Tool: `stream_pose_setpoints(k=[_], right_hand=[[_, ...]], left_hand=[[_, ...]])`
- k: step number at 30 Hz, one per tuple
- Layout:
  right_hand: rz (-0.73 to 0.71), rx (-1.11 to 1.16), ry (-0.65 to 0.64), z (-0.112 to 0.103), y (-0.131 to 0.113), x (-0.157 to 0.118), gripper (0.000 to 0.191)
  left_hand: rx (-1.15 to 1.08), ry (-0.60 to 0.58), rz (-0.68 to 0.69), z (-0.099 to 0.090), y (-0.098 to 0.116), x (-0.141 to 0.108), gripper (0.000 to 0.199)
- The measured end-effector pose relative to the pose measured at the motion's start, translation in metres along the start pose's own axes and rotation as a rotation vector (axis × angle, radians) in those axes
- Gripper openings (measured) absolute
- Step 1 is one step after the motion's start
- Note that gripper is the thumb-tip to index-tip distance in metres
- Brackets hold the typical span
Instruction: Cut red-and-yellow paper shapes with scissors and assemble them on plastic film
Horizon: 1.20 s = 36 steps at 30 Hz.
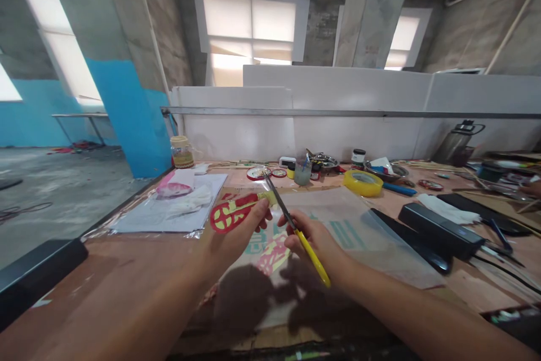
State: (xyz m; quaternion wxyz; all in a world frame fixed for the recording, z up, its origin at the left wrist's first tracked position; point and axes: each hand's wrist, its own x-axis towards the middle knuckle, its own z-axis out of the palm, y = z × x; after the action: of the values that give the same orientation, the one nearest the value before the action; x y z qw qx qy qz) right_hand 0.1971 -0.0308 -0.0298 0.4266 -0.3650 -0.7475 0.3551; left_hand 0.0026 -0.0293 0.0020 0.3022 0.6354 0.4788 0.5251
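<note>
Above a brown wooden bench (139, 262), the left hand (247, 223) pinches a flat red-and-pale-yellow cut-out with a rounded end (226, 215) between its fingers. The right hand's (315, 231) fingers grip a slim yellow-handled dark metal tool (311, 255), its blade near the cut-out's narrow end.

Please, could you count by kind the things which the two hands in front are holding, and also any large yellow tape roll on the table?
Yellow-handled metal scissors, in the right hand: 1
Red-and-yellow flat cut-out, in the left hand: 1
Large yellow round tape roll: 1
Total: 3
</note>
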Motion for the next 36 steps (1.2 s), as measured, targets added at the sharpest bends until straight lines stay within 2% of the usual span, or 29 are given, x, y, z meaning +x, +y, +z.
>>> stream_pose_setpoints(k=[3,8,13,17,19,24,30,36], right_hand=[[-0.006,0.016,-0.071,0.002,0.0,-0.003,0.06],[-0.044,0.038,-0.117,0.002,-0.007,-0.01,0.067],[-0.049,0.083,-0.138,-0.001,-0.007,-0.01,0.067],[-0.054,0.096,-0.188,-0.003,-0.008,-0.009,0.065],[-0.048,0.098,-0.171,-0.003,-0.01,-0.009,0.069],[-0.022,0.083,-0.173,-0.003,-0.012,-0.01,0.071],[-0.03,0.061,-0.21,-0.004,-0.005,-0.008,0.066],[-0.023,0.046,-0.233,-0.007,-0.015,-0.012,0.07]], left_hand=[[0.05,0.011,0.001,-0.003,0.005,0.0,0.047],[0.151,0.038,0.17,-0.001,0.004,-0.005,0.034],[0.17,-0.002,0.174,-0.002,0.0,-0.005,0.035],[0.276,0.031,0.198,-0.007,0.005,-0.003,0.037],[0.294,0.011,0.197,-0.01,0.009,-0.001,0.041],[0.209,-0.01,0.172,-0.011,0.012,0.003,0.045],[0.162,0.015,0.172,-0.009,0.017,0.0,0.035],[0.042,0.009,0.186,-0.007,0.015,0.001,0.03]])
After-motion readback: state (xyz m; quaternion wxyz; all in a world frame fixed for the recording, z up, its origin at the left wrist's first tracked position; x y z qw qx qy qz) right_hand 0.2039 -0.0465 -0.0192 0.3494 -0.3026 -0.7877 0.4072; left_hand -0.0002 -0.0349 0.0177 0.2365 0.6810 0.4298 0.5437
